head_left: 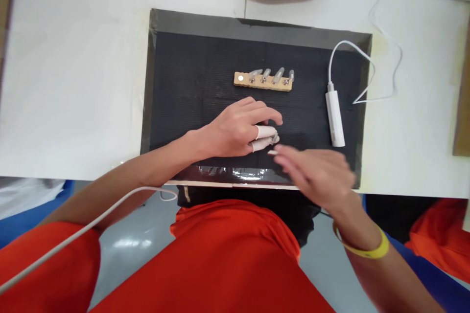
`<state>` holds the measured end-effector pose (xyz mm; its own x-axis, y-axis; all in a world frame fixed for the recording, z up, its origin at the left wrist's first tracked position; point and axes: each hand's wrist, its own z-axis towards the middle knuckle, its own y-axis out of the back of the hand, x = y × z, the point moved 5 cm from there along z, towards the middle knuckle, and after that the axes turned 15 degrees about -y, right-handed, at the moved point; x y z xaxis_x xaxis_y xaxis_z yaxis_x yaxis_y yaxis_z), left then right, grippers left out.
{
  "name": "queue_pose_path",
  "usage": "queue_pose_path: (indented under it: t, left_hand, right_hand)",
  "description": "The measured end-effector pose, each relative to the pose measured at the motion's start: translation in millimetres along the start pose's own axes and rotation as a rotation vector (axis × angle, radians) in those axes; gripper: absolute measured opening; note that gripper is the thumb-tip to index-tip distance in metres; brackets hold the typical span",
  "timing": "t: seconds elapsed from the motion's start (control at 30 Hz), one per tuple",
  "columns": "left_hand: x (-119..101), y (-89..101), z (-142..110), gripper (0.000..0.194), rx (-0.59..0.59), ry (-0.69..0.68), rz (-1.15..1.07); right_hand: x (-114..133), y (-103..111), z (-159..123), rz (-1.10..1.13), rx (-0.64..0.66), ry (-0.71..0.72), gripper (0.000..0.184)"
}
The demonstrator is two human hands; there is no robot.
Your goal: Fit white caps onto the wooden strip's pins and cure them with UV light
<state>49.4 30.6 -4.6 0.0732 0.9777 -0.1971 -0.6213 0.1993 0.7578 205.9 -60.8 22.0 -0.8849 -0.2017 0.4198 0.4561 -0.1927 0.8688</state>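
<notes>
Head view, over a white worktable (73,68): a person in an orange top bends two hands to close work at the near side of a dark mat (191,93). The left hand (235,127) reaches in from the left, its thumb and index finger sheathed in white covers (266,131) and closed to a tight pinch at the tips. Between those tips sits a small greyish piece (275,137), partly hidden by the fingers, near the middle of the mat's near half. The bare middle finger curls above it, free of the piece.

From the right comes the right hand (319,173), blurred, a yellow wristband (374,253) behind it. Its thumb and forefinger close on a slim pale object (272,152), the end showing just beside the pinched piece; whether the two touch, I cannot tell. On the mat's far side, a wooden bar (264,82) carries four translucent pieces (279,75) in a row. To the right lies a white cylindrical device (335,120), its cable (345,42) looping away.
</notes>
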Motion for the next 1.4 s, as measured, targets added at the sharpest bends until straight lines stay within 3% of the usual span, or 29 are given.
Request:
queue_pose_path:
  t: [0.07, 0.1, 0.2, 0.33, 0.43, 0.47, 0.57, 0.6, 0.73, 0.83, 0.87, 0.97, 1.0, 1.1, 1.13, 1.23, 1.27, 1.4]
  left_hand:
    - [0.1, 0.5, 0.2, 0.013, -0.017, -0.002, 0.000]
    - [0.0, 1.0, 0.3, 0.012, -0.029, -0.007, -0.003]
    - [-0.3, 1.6, 0.4, 0.012, -0.050, -0.016, -0.021]
    - [0.5, 1.1, 0.0, 0.013, -0.073, 0.024, -0.061]
    - [0.1, 1.9, -0.1, 0.010, -0.145, 0.047, -0.145]
    - [0.5, 1.8, -0.1, 0.009, -0.163, 0.066, -0.184]
    - [3.4, 1.9, 0.0, 0.005, -0.216, 0.150, -0.319]
    - [4.3, 2.5, 0.1, 0.003, -0.240, 0.175, -0.372]
    - [6.9, 4.7, 1.2, 0.005, -0.286, 0.249, -0.575]
    - [8.1, 3.6, 1.5, 0.006, -0.225, 0.305, -0.679]
    - [8.3, 3.4, 1.5, 0.007, -0.207, 0.314, -0.701]
    - [8.6, 4.1, 1.7, 0.009, -0.198, 0.310, -0.709]
    - [8.8, 4.0, 1.7, 0.008, -0.196, 0.311, -0.695]
    - [9.4, 2.6, 1.4, 0.004, -0.193, 0.324, -0.645]
    - [9.2, 2.4, 1.4, 0.004, -0.201, 0.317, -0.636]
    - [8.4, 3.2, 1.6, 0.005, -0.245, 0.277, -0.625]
    - [8.5, 3.6, 1.5, 0.004, -0.256, 0.273, -0.617]
    - [10.6, 5.1, 0.3, 0.003, -0.271, 0.279, -0.524]
  right_hand:
    - [-5.8, 6.3, 3.0, -0.017, -0.110, -0.121, 0.021]
    - [-6.0, 5.8, 3.7, -0.009, -0.093, -0.119, 0.021]
    - [0.6, -3.6, 2.8, 0.023, 0.114, 0.036, 0.021]
    - [-5.6, 7.9, 6.5, -0.001, -0.096, -0.124, 0.024]
    - [7.5, 3.3, 2.6, 0.062, 0.055, 0.079, 0.017]
    - [8.8, 2.1, 0.7, 0.085, 0.093, 0.089, 0.016]
    - [-5.4, 9.4, -2.6, 0.168, -0.089, -0.209, 0.021]
    - [-7.0, 9.9, -4.4, 0.194, -0.123, -0.245, 0.021]
    - [7.7, -0.7, -4.6, 0.212, 0.046, -0.024, 0.017]
    - [-2.5, 3.4, 1.2, 0.192, -0.064, -0.273, 0.028]
    - [-2.5, 3.8, 2.0, 0.193, -0.069, -0.291, 0.029]
    - [10.8, 0.5, 0.5, 0.212, 0.038, -0.085, 0.020]
    - [11.5, 1.2, -0.8, 0.215, 0.027, -0.084, 0.020]
    - [-0.6, 8.5, -5.5, 0.192, -0.142, -0.332, 0.032]
    - [-1.5, 8.4, -6.9, 0.180, -0.136, -0.346, 0.033]
    - [2.3, 2.9, -8.6, 0.148, 0.014, -0.186, 0.026]
    - [-1.5, 3.9, -8.7, 0.157, 0.004, -0.203, 0.024]
    - [-31.1, 14.5, -10.3, 0.258, -0.240, -0.525, 0.023]
